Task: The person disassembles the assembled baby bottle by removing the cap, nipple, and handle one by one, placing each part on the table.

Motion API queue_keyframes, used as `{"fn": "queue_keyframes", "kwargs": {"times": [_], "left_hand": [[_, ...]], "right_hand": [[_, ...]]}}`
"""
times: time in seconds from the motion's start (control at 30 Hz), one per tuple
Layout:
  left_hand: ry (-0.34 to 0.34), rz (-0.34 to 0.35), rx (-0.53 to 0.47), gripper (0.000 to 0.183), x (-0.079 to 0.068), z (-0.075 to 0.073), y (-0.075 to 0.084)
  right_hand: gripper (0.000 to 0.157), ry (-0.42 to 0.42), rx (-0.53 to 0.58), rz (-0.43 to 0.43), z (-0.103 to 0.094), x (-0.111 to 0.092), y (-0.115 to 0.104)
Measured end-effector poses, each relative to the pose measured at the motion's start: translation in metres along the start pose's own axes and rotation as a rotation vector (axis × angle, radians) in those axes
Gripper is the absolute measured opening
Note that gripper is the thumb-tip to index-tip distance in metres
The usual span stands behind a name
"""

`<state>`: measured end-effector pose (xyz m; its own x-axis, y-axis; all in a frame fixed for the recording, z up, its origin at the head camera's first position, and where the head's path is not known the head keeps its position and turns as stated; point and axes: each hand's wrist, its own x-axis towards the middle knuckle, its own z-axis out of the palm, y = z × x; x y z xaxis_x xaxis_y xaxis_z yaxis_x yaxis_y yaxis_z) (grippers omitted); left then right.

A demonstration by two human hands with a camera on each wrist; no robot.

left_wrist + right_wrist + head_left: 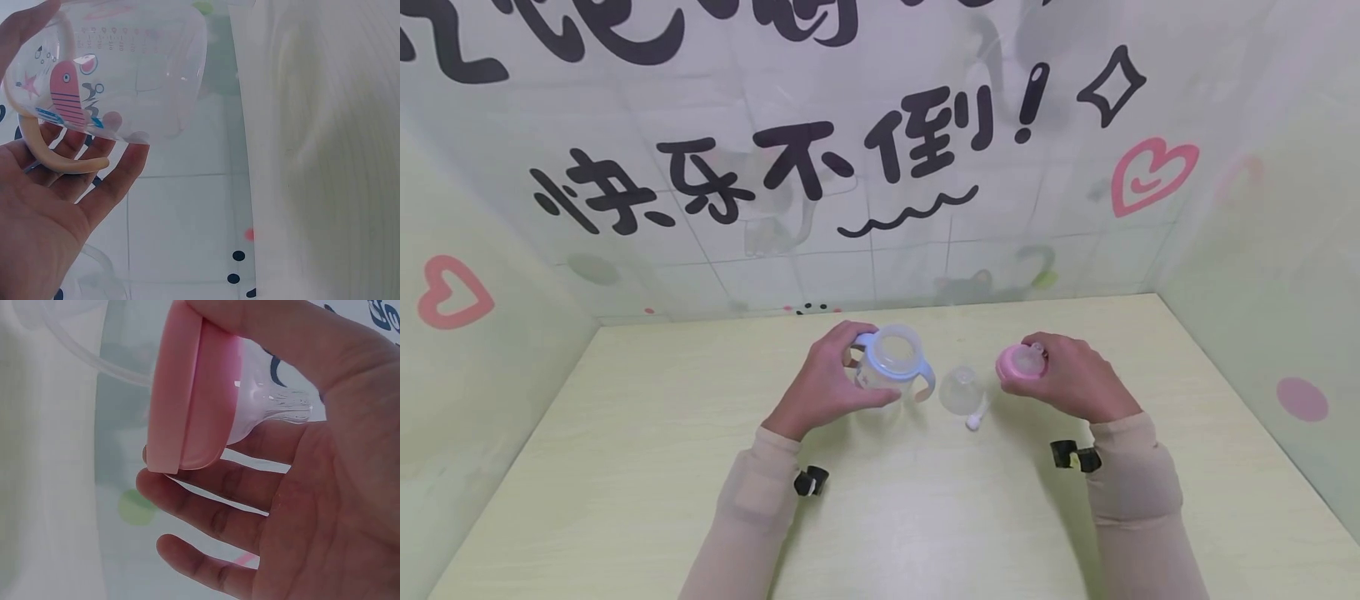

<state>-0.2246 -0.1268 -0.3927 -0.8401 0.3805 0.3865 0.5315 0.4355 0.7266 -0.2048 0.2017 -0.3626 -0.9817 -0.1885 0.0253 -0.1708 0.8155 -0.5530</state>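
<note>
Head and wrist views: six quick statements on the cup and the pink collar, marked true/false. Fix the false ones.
1. The left hand holds the clear cup. True.
2. The clear cup has only one handle. False: the head view shows two handles.
3. The right hand holds the pink collar. True.
4. Nothing is fitted in the pink collar. False: a clear teat sticks out of it.
5. A straw runs from the pink collar on the side away from the clear teat. True.
6. The clear dome-shaped piece is in the right hand. False: in the head view it sits between the clear cup and the pink collar.
</note>
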Motion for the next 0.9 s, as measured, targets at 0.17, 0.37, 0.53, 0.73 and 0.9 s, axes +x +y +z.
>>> {"fn": "queue_keyframes", "kwargs": {"times": [0.17,0.37,0.53,0.73,0.9], "left_hand": [[-0.008,-0.007,-0.002,0.073,0.000,0.000,0.000],[-0.008,-0.010,-0.002,0.073,0.000,0.001,0.001],[-0.013,-0.023,-0.002,0.073,0.000,0.001,0.002],[-0.005,-0.012,0.014,0.073,0.000,0.000,0.002],[0.001,-0.003,0.017,0.074,-0.001,0.000,0.002]], "right_hand": [[0.053,-0.010,0.009,-0.002,0.005,0.004,0.007],[0.055,-0.030,-0.003,-0.002,0.015,0.010,0.017],[0.060,-0.065,-0.006,0.027,0.019,0.012,0.022],[0.066,-0.096,-0.011,0.049,0.023,0.015,0.025],[0.070,-0.109,-0.024,0.060,0.025,0.017,0.026]]}}
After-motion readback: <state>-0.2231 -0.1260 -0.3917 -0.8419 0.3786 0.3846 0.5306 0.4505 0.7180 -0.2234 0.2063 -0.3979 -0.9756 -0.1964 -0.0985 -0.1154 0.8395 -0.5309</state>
